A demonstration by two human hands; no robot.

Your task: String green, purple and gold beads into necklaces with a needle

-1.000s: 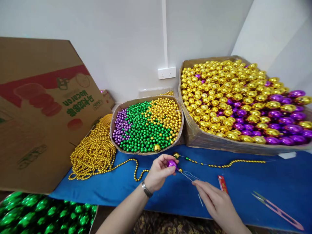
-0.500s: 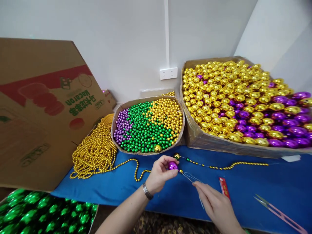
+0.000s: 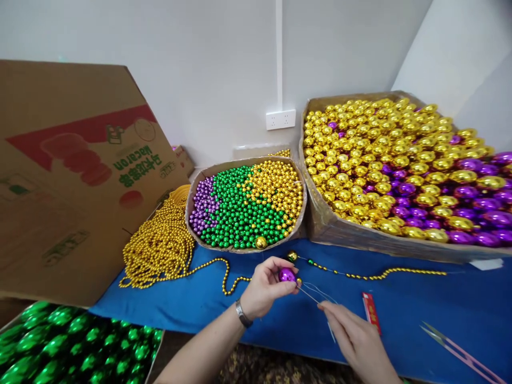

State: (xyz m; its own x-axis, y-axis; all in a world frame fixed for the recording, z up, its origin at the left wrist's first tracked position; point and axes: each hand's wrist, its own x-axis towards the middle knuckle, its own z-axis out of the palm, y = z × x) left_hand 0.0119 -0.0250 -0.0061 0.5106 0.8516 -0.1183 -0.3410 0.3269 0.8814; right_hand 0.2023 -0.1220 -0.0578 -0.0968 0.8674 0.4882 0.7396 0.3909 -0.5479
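Note:
My left hand point(image 3: 266, 288), with a watch on its wrist, pinches a shiny purple ball point(image 3: 287, 274) between thumb and fingers. A small gold bead point(image 3: 298, 281) sits at the ball's right side. Between finger and thumb my right hand point(image 3: 354, 336) grips a thin needle point(image 3: 309, 294), whose tip reaches the purple ball and gold bead. Pale thread point(image 3: 320, 289) loops beside the needle. Just beyond my hands, a strand of gold beads point(image 3: 380, 275) with a larger gold ball point(image 3: 292, 256) at its left end lies on the blue cloth point(image 3: 296, 330).
A box of small purple, green and gold beads point(image 3: 306, 205) stands behind. At right are a big box point(image 3: 340, 234) of gold and purple ornaments, a red packet point(image 3: 371, 312) and pink-handled scissors or tweezers point(image 3: 460, 349). Gold bead strings point(image 3: 160, 240), a carton point(image 3: 72, 186) and green ornaments point(image 3: 80, 346) lie left.
The view has shifted slightly, moving most things a little to the right. The small gold bead now shows closer against the purple ball. Both hands keep their grips.

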